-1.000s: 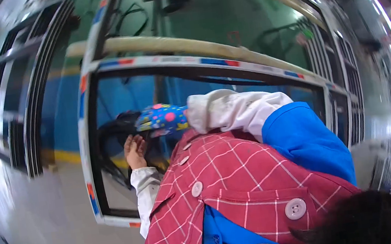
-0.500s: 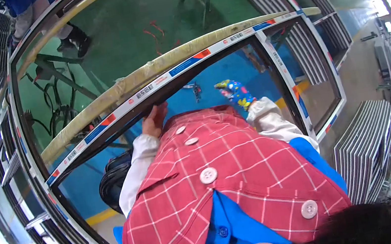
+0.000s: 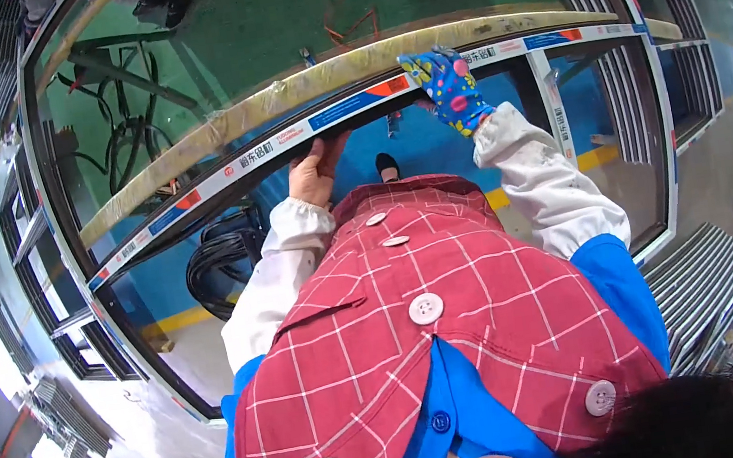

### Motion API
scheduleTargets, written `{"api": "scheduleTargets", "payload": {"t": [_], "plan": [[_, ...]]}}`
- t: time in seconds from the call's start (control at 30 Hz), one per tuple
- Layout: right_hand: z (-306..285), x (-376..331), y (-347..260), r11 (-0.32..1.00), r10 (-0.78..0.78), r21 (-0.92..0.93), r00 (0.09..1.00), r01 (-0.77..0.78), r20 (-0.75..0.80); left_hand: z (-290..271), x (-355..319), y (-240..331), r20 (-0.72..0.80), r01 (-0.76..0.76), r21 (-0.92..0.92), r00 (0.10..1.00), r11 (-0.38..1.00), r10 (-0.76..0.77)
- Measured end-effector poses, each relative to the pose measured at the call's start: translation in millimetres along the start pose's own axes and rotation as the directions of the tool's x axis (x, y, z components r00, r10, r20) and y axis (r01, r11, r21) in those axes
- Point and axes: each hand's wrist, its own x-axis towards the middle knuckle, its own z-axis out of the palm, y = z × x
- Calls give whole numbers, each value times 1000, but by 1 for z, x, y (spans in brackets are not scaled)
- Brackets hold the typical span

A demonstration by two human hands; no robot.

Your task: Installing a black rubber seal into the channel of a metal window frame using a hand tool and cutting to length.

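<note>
A large window frame (image 3: 263,153), its white bars covered in printed film with red and blue patches, lies across in front of me. My left hand (image 3: 313,178) is bare and grips the near edge of its middle bar, with the fingers partly hidden beneath. Farther right, my right hand (image 3: 455,97) wears a blue glove with coloured spots. It is closed over the same bar, its fingertips reaching across the top. White sleeves cover both forearms.
A padded, film-wrapped support beam (image 3: 247,113) runs along just beyond the middle bar. Black coiled cable (image 3: 220,264) lies on the floor at left. Stacked metal profiles (image 3: 708,289) stand at right, and more frames (image 3: 67,299) at left. A person's dark shoes (image 3: 166,4) show at far left.
My right hand has moved up and forward from beside my apron onto the middle bar. The left hand stays at the bar's near edge. My view has shifted.
</note>
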Motion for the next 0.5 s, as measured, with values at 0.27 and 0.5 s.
{"api": "scheduleTargets", "payload": {"t": [0.27, 0.5], "plan": [[-6, 3, 1, 1000, 9, -26, 1000, -10, -13, 57, 14, -33, 150, 137, 12, 979, 990, -137], [-19, 16, 5, 990, 5, 138, 999, 0, -38, 70, 20, -44, 76, 88, -28, 993, 996, -86]]}}
